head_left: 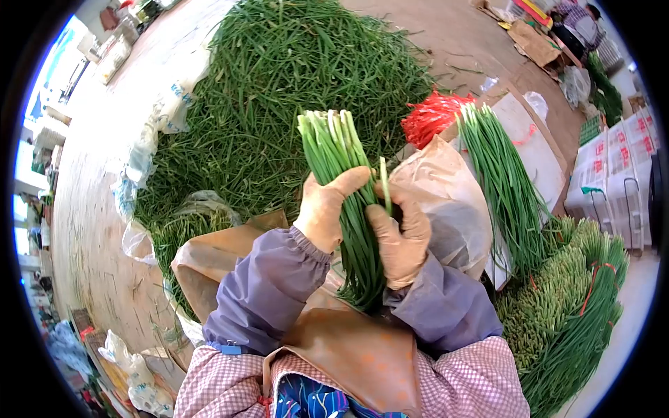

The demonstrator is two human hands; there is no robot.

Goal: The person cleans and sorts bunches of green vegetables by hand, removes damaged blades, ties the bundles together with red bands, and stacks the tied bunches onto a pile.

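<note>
My left hand (322, 212), in a tan glove, is wrapped round an upright bunch of garlic chives (327, 143). Pale cut ends point up and away from me, while the green leaves hang down towards my lap. Beside the bunch, my gloved right hand (403, 240) pinches a single chive stalk (384, 182) between thumb and fingers. Its lower part is hidden by the hand. Just beyond both hands lies a large heap of loose chives (293, 76).
At right, another bunch of chives (498, 167) lies on a pale board (533, 164) near red ties (433, 117). Stacked tied bunches (557, 306) sit at lower right, with white crates (610, 181) beyond. A plastic-covered knee (446, 195) rises beside my right hand. Another person (578, 31) is at upper right.
</note>
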